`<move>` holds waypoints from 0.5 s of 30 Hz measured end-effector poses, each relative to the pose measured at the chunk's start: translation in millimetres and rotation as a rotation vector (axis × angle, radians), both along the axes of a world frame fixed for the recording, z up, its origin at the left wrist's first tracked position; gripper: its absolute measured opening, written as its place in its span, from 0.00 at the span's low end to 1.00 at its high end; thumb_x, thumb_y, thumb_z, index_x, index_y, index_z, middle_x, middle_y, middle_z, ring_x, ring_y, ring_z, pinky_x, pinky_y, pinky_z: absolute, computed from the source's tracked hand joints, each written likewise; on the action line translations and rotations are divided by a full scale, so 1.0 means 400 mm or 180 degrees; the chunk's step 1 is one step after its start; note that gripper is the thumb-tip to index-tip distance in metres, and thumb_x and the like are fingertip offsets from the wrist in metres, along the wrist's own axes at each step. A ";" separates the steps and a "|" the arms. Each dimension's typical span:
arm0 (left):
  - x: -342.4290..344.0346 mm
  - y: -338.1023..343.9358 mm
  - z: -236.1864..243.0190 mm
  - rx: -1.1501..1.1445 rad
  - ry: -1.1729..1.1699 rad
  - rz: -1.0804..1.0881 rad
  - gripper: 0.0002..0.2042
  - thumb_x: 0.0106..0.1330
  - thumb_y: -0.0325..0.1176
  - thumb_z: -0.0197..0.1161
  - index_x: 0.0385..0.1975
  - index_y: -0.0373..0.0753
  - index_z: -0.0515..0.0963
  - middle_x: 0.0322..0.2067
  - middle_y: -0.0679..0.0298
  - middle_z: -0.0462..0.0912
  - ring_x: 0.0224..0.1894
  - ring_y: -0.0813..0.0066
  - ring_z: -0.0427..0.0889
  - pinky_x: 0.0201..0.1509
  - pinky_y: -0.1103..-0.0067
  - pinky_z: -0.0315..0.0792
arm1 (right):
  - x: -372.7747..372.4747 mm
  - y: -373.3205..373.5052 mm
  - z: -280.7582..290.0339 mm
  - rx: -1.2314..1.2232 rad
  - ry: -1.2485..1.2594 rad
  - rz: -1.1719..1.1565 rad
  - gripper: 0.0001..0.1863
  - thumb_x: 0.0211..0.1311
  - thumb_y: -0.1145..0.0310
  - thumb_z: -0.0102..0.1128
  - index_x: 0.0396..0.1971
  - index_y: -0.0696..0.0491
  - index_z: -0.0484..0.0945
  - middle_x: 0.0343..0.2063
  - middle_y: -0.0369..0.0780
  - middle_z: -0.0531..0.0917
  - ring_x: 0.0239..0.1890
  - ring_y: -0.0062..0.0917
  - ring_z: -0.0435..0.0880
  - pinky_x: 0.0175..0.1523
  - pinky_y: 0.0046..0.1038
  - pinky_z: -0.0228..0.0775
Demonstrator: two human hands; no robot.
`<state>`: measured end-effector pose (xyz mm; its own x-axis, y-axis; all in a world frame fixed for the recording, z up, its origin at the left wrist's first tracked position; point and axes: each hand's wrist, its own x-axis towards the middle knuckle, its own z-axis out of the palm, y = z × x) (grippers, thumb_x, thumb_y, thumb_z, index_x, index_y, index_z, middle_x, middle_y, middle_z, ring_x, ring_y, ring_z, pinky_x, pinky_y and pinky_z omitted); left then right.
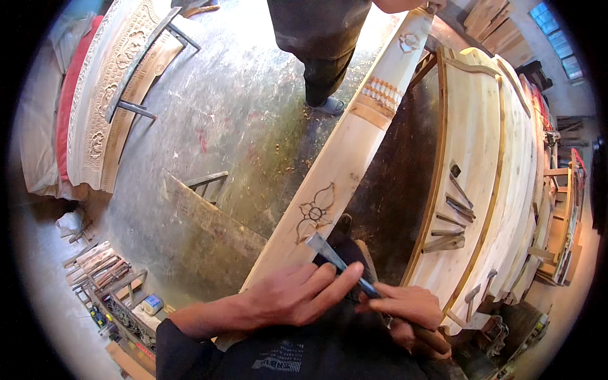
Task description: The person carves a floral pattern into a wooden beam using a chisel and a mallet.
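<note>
Carving looks part done: on the long beam [345,158], the beaded band [382,92] and far flower [408,43] appear cut, while the near flower [315,212] shows dark outlines and probably needs more shaping. The chisel [329,254] is at the beam's right edge beside the near flower, tip pointing up-left, long axis roughly crosswise to the beam. The left hand [288,294] has its fingers grasping the blade; the right hand [408,307] is clenched around the handle.

Worker's attire. The black top [354,348] bears a pale print [278,364] of small lines above a striped, barcode-like patch. The plain black left sleeve [187,348] ends on the forearm, short of the wrist.
</note>
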<state>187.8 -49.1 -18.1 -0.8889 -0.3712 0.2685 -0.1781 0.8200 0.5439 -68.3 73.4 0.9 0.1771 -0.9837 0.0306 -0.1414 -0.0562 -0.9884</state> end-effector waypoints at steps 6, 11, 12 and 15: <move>0.048 -0.008 -0.011 -0.0422 -0.0003 0.1718 0.20 0.54 0.27 0.77 0.50 0.37 0.87 0.36 0.60 0.84 0.33 0.67 0.87 0.32 0.74 0.79 | 0.016 0.063 -0.037 -0.0054 0.0423 -0.1451 0.20 0.78 0.62 0.58 0.60 0.60 0.78 0.43 0.58 0.90 0.41 0.43 0.94 0.50 0.44 0.87; 0.041 -0.043 -0.036 -0.0285 0.0006 0.1690 0.17 0.56 0.30 0.81 0.44 0.37 0.86 0.37 0.61 0.84 0.32 0.65 0.86 0.31 0.73 0.78 | 0.002 0.106 -0.081 0.0138 0.0246 -0.1548 0.29 0.82 0.51 0.54 0.57 0.68 0.79 0.45 0.62 0.87 0.39 0.45 0.93 0.48 0.46 0.87; 0.035 -0.049 -0.033 -0.0272 -0.0013 0.1666 0.17 0.55 0.31 0.82 0.43 0.38 0.86 0.37 0.61 0.84 0.32 0.65 0.85 0.31 0.73 0.78 | 0.001 0.109 -0.084 0.0154 0.0290 -0.1529 0.30 0.82 0.50 0.54 0.56 0.68 0.79 0.44 0.62 0.87 0.39 0.45 0.93 0.48 0.46 0.87; 0.015 -0.060 -0.024 -0.0308 -0.0043 0.1564 0.16 0.55 0.31 0.81 0.42 0.38 0.85 0.36 0.62 0.83 0.31 0.65 0.84 0.30 0.72 0.77 | -0.010 0.111 -0.085 0.0171 0.0466 -0.1384 0.31 0.81 0.49 0.55 0.56 0.67 0.80 0.44 0.61 0.87 0.39 0.45 0.93 0.50 0.45 0.86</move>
